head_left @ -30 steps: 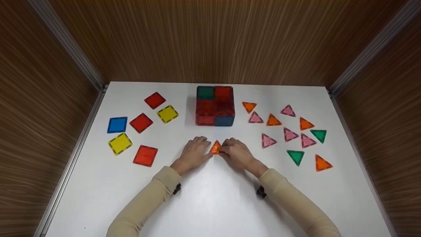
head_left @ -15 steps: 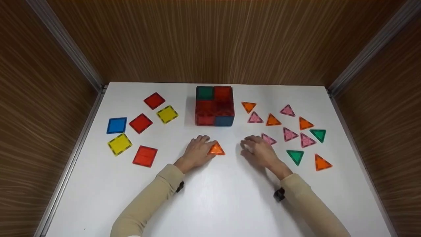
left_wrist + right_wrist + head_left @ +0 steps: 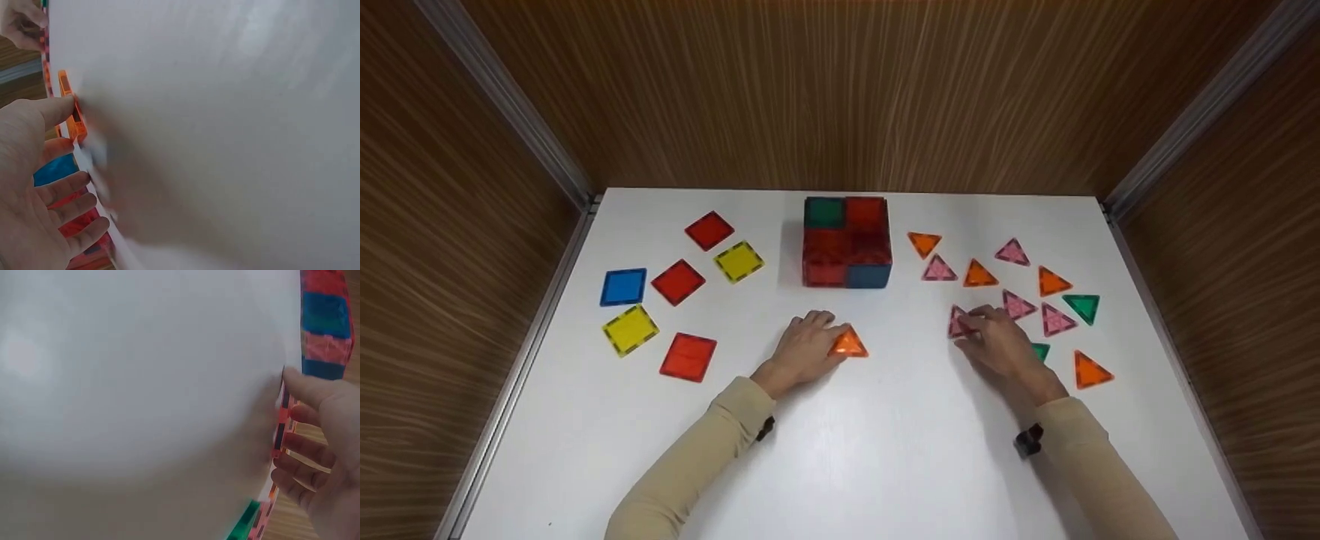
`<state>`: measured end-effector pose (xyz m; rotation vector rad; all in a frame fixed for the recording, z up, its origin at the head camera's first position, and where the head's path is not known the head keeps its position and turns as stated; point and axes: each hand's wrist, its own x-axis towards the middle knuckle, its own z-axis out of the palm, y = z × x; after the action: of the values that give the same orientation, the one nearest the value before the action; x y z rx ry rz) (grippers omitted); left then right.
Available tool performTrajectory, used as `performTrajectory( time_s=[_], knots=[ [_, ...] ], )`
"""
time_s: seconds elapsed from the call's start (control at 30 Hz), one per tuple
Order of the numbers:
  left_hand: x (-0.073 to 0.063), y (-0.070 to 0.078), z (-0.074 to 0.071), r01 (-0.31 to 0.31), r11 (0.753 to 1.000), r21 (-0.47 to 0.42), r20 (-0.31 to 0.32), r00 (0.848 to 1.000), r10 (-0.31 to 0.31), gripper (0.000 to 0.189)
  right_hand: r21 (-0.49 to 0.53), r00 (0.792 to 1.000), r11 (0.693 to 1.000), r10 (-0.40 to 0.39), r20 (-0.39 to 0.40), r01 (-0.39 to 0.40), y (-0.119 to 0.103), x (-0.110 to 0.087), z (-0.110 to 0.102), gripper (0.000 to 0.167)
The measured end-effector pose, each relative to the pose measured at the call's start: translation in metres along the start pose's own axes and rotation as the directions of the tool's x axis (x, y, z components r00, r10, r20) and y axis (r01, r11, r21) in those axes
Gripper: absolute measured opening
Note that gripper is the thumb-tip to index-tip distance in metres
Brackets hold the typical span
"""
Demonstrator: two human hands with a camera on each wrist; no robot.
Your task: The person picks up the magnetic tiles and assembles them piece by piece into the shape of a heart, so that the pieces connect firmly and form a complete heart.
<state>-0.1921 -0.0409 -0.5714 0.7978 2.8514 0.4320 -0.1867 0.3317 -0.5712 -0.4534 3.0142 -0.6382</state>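
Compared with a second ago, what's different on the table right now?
The right hand has let go of the orange piece and moved rightward to a pink triangle, which it touches; whether it grips it is hard to tell. The left hand stays about where it was, pinching the orange piece. The tile block and loose red square look unmoved.

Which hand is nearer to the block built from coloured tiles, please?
Left. The left hand pinches the orange piece in front of the block; the right hand is farther off to the right, at a pink triangle.
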Motion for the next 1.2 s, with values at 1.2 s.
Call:
performTrajectory(
  time_s=[1.2],
  knots=[
    [-0.015,0.002,0.003,0.005,1.0,-0.029,0.032,0.999,-0.004,0.065,0.05,0.981,0.982,-0.186,0.046,0.184,-0.079,0.057,0.037,0.038]
  ],
)
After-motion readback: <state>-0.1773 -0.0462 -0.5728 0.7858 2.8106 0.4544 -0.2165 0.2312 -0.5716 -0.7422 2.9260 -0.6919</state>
